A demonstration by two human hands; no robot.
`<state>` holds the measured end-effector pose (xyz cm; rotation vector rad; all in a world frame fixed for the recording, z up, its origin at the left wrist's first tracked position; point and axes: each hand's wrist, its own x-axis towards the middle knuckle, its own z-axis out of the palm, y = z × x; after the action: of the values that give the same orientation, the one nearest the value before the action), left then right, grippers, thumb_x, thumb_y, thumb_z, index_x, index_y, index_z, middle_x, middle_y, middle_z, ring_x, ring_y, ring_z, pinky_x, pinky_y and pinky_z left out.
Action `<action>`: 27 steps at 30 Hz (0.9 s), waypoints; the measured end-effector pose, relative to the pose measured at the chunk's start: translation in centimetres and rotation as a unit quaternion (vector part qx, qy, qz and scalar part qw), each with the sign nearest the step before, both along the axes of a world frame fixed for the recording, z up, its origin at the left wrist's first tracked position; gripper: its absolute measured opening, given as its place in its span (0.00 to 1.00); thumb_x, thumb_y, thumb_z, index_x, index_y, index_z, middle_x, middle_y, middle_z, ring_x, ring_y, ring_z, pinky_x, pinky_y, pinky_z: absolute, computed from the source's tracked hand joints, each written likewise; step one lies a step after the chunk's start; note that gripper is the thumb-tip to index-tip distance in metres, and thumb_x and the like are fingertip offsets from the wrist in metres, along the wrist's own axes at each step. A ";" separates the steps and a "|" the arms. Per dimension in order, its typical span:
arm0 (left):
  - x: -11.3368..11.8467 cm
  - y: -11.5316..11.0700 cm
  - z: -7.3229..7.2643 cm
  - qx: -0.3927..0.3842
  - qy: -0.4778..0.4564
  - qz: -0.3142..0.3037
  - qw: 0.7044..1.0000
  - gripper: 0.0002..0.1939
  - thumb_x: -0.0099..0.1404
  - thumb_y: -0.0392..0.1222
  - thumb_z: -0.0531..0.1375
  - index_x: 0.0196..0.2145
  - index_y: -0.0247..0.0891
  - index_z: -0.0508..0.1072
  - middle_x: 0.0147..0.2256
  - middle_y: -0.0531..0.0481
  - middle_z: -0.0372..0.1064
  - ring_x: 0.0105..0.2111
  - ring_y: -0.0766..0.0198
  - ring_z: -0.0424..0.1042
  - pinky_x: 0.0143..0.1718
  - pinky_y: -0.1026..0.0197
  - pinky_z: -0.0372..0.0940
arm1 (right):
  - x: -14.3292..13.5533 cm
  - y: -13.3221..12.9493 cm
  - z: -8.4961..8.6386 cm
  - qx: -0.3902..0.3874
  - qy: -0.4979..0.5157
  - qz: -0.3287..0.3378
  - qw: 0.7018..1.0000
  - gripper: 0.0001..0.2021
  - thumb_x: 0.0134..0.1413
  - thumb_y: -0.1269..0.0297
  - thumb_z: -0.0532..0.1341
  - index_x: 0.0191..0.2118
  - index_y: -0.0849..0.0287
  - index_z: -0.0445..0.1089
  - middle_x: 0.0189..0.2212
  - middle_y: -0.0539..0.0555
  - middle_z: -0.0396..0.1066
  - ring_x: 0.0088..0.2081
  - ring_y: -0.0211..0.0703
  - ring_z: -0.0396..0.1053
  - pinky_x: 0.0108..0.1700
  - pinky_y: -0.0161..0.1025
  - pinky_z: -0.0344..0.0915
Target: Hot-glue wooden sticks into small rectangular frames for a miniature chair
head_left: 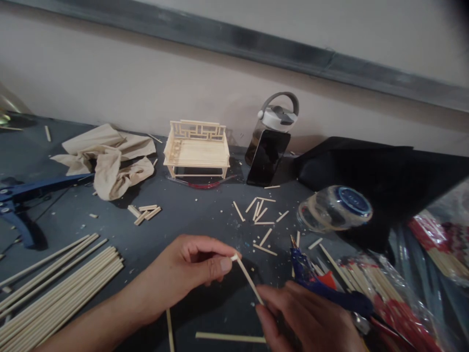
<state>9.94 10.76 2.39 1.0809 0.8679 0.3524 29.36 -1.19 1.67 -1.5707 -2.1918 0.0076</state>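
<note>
My left hand (198, 261) is closed in a pinch, thumb against forefinger, on a small pale wooden piece (234, 257). A thin wooden stick (248, 277) slants down from that piece into the fingers of my right hand (304, 318), which grip its lower end. The stick's upper end meets the small piece; whether they are joined I cannot tell. Below my hands lie a loose stick (230, 337) and another stick (169, 330). Just beyond my right hand is a blue glue gun (304, 266), its tip pointing away.
A miniature wooden bench (200, 151) stands at the back, near a phone (268, 157) leaning on a bottle (276, 115). Cut sticks (260, 210) lie mid-table. Left are long sticks (66, 298), a cloth (117, 161) and a blue tool (22, 205); right, a jar (333, 209) and bagged sticks (388, 293).
</note>
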 end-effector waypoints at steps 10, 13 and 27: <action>0.1 0.2 -0.5 0.050 0.040 -0.009 0.998 0.14 0.57 0.49 0.64 0.37 0.38 0.79 0.26 0.53 0.72 0.25 0.68 0.63 0.27 0.66 0.58 | -0.6 0.5 -0.5 0.011 0.015 -0.003 1.000 0.07 0.58 0.71 0.53 0.38 0.58 0.68 0.20 0.47 0.71 0.20 0.36 0.68 0.23 0.33 0.63; 0.2 0.4 -0.8 0.099 0.060 -0.023 0.993 0.14 0.59 0.48 0.62 0.39 0.39 0.78 0.29 0.52 0.74 0.28 0.66 0.66 0.30 0.65 0.61 | -0.7 0.6 -0.8 -0.030 0.026 -0.020 0.999 0.08 0.58 0.70 0.53 0.39 0.57 0.69 0.21 0.46 0.70 0.22 0.36 0.69 0.24 0.32 0.63; 0.0 0.9 -2.1 0.350 0.178 -0.056 0.918 0.09 0.62 0.40 0.59 0.39 0.41 0.76 0.35 0.51 0.70 0.32 0.65 0.68 0.35 0.64 0.62 | -1.4 1.4 -2.5 -0.100 0.054 -0.093 0.989 0.07 0.57 0.68 0.53 0.34 0.56 0.68 0.19 0.45 0.67 0.21 0.36 0.68 0.24 0.30 0.61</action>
<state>9.97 11.67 0.25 1.8982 1.0233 0.3872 27.95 0.18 -0.87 -1.8334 -2.0058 0.2581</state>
